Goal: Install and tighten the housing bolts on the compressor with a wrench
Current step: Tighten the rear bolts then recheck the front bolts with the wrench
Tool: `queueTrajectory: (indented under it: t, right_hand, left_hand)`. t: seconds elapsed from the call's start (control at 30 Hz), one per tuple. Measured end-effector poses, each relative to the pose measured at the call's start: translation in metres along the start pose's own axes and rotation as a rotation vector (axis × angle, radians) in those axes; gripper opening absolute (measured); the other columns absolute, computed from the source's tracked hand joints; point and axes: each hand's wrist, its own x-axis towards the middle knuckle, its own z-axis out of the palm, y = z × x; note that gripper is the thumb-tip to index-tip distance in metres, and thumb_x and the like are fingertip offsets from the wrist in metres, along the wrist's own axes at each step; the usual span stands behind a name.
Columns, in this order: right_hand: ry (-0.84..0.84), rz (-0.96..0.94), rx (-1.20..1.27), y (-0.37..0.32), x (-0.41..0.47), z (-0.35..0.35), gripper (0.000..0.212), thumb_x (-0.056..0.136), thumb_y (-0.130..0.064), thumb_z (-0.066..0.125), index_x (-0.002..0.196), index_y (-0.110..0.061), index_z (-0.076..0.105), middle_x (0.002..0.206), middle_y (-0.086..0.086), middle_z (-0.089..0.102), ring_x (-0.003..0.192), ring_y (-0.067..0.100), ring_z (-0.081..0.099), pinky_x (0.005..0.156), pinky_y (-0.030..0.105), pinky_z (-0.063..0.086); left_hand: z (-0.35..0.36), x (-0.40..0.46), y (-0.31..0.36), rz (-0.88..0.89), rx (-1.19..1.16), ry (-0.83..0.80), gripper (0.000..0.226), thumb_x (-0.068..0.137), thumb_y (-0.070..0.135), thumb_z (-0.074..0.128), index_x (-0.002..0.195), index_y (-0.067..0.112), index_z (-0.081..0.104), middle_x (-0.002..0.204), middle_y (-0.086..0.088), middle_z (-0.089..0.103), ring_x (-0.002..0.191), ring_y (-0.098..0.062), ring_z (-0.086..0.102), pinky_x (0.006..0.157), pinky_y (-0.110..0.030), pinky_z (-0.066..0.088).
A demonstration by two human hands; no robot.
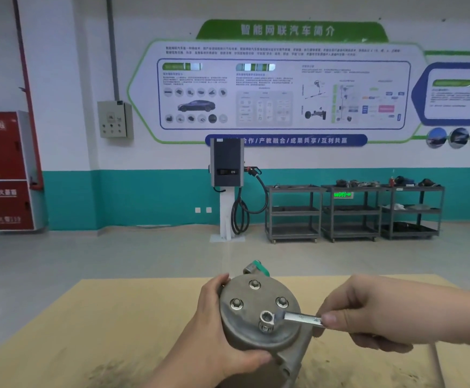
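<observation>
A grey metal compressor (252,329) stands on end on a tan wooden table (116,317), its round housing face turned up toward me. Three hex bolts sit in that face: the far bolt (254,284), the left bolt (236,303) and the right bolt (282,301). A silver ring wrench (292,317) has its ring end over a fourth, near bolt (266,327). My left hand (214,340) grips the compressor body from the left side. My right hand (373,312) pinches the wrench handle, thumb on top.
A green-capped port (259,266) sticks out behind the compressor. Across the floor stand three grey shelf carts (354,214), a charging station with a looped cable (226,175) and a red fire cabinet (4,169) on the left wall.
</observation>
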Motion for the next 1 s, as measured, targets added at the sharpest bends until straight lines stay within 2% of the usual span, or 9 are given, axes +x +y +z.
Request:
queueTrajectory:
  t: [0.13,0.2,0.4,0.53,0.63,0.77,0.9,1.0]
  right_hand:
    - [-0.069,-0.037,-0.016,0.001,0.002,-0.007,0.020,0.097,-0.046,0.050,0.096,-0.049,0.069,0.056,-0.010,0.052,0.041,0.009,0.040,0.047,0.022,0.034]
    - [-0.076,-0.060,-0.024,0.003,0.007,-0.010,0.020,0.098,-0.044,0.050,0.096,-0.046,0.070,0.056,-0.009,0.051,0.042,0.010,0.039,0.046,0.021,0.034]
    - [-0.167,-0.039,-0.108,-0.001,0.022,-0.024,0.023,0.100,-0.040,0.049,0.098,-0.039,0.072,0.058,-0.009,0.052,0.044,0.009,0.042,0.047,0.019,0.038]
    - [-0.193,0.005,-0.252,-0.007,0.036,-0.035,0.023,0.098,-0.042,0.051,0.094,-0.035,0.073,0.059,-0.012,0.053,0.052,0.010,0.047,0.056,0.020,0.041]
    - [-0.181,0.036,-0.347,-0.008,0.042,-0.037,0.028,0.097,-0.048,0.051,0.085,-0.033,0.072,0.058,-0.013,0.052,0.057,0.009,0.049,0.059,0.019,0.041]
    - [-0.108,0.070,-0.379,-0.007,0.044,-0.034,0.043,0.093,-0.059,0.048,0.077,-0.024,0.066,0.062,-0.009,0.052,0.054,0.009,0.044,0.064,0.025,0.037]
    - [-0.007,0.056,-0.399,0.001,0.043,-0.024,0.049,0.092,-0.063,0.046,0.077,-0.019,0.063,0.066,-0.006,0.054,0.056,0.010,0.046,0.063,0.023,0.038]
    - [-0.032,0.099,-0.292,0.011,0.030,-0.014,0.053,0.091,-0.065,0.044,0.074,-0.018,0.059,0.063,-0.004,0.057,0.053,0.013,0.050,0.061,0.028,0.041]
  left_hand:
    - [-0.002,-0.001,0.003,-0.019,-0.018,0.009,0.114,0.035,0.067,0.079,0.127,0.051,0.014,0.133,0.039,0.022,0.115,0.032,0.030,0.087,0.004,0.029]
    - [-0.003,-0.003,0.005,-0.027,-0.024,0.003,0.112,0.036,0.067,0.079,0.126,0.052,0.015,0.133,0.037,0.023,0.115,0.031,0.031,0.086,0.004,0.029]
    - [-0.004,-0.006,0.009,-0.037,-0.032,-0.004,0.110,0.037,0.069,0.079,0.125,0.054,0.014,0.127,0.048,0.018,0.118,0.030,0.029,0.087,0.003,0.029]
    - [-0.004,-0.004,0.008,-0.063,-0.012,-0.027,0.113,0.034,0.071,0.079,0.124,0.054,0.012,0.132,0.040,0.017,0.115,0.032,0.028,0.086,0.003,0.031]
    - [-0.005,0.002,0.010,-0.064,0.019,-0.050,0.119,0.031,0.081,0.077,0.123,0.056,0.007,0.129,0.046,0.010,0.117,0.031,0.028,0.086,0.004,0.031]
    - [-0.004,0.001,0.017,-0.114,-0.012,-0.073,0.129,0.025,0.088,0.074,0.128,0.050,0.007,0.134,0.037,0.018,0.118,0.027,0.030,0.087,0.005,0.029]
    - [-0.002,-0.002,0.022,-0.114,-0.001,-0.062,0.135,0.028,0.088,0.074,0.135,0.045,0.005,0.128,0.045,0.015,0.112,0.036,0.023,0.084,0.007,0.028]
    - [0.002,-0.008,0.022,-0.116,0.031,0.000,0.137,0.028,0.091,0.070,0.140,0.042,0.009,0.120,0.054,0.009,0.111,0.038,0.020,0.082,0.008,0.028]
